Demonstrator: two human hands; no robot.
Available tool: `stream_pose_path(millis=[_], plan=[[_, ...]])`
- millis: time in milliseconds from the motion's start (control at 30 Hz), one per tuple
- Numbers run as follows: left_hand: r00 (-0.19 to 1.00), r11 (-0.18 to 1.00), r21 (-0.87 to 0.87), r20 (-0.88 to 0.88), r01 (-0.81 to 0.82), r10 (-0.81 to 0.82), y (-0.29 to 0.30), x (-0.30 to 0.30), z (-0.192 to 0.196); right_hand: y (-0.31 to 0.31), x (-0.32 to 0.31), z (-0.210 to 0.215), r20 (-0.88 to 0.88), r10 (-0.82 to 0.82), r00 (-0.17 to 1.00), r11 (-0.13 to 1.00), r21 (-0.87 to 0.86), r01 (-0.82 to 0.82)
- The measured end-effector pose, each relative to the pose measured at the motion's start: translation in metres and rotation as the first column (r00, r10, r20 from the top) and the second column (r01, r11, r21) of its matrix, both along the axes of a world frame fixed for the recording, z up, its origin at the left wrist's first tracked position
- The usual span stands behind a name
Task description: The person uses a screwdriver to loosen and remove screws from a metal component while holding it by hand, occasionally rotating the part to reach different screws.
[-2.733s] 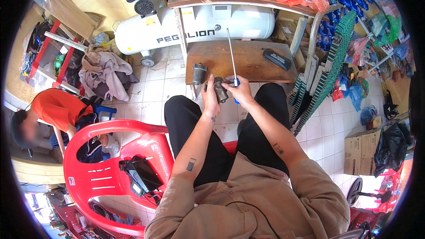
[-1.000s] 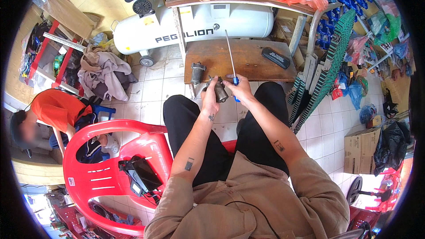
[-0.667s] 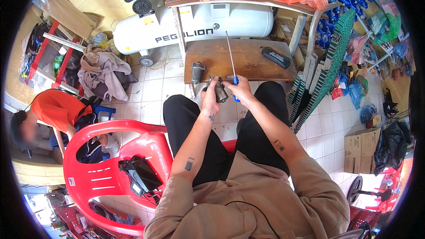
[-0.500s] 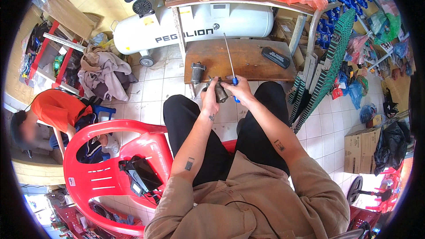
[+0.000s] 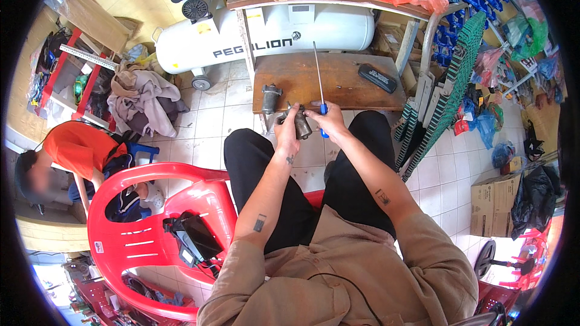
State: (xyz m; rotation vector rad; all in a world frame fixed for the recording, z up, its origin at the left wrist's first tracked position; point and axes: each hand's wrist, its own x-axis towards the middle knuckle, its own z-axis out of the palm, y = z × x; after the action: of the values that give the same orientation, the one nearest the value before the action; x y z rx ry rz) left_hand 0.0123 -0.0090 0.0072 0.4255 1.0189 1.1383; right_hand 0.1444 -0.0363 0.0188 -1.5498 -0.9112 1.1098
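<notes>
Over my knees, my left hand is closed around a grey cylindrical metal part that looks like a small motor. My right hand grips a screwdriver by its blue handle. The screwdriver's long thin shaft points up and away from me, its tip apart from the part. The fingers of my right hand reach the near side of that part and seem to touch it. A similar grey metal cylinder stands on the low wooden bench, just beyond my left hand. Farther right on the bench lies a black oblong case.
A white air compressor tank stands behind the bench. Folded green-and-metal frames lean at the right. A red plastic chair holding a black device is at my left, with a seated person in orange beyond it.
The screwdriver has tilted slightly, its tip moving a little to the right. My right hand has shifted slightly right; my left hand keeps its hold on the metal part.
</notes>
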Motion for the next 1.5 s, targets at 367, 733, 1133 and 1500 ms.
stream_pose_path(millis=[367,733,1133,1500], plan=[[0.999,0.999,0.032,0.001,-0.034,0.034,0.002,-0.002,-0.001,-0.005,-0.003,0.012,0.047,-0.002,0.999,1.000,0.027,0.000],[0.956,0.995,-0.016,0.278,0.103,-0.094,0.016,-0.016,-0.016,0.080,0.123,-0.018,0.828,-0.020,0.560,0.989,-0.068,0.135],[0.897,0.981,-0.049,0.414,0.188,-0.152,0.013,-0.028,0.007,0.085,0.125,-0.042,0.849,0.018,0.528,0.972,-0.138,0.190],[0.813,0.965,-0.155,0.575,0.211,-0.085,0.012,-0.021,0.019,0.051,0.079,-0.010,0.593,0.031,0.805,0.999,0.014,-0.049]])
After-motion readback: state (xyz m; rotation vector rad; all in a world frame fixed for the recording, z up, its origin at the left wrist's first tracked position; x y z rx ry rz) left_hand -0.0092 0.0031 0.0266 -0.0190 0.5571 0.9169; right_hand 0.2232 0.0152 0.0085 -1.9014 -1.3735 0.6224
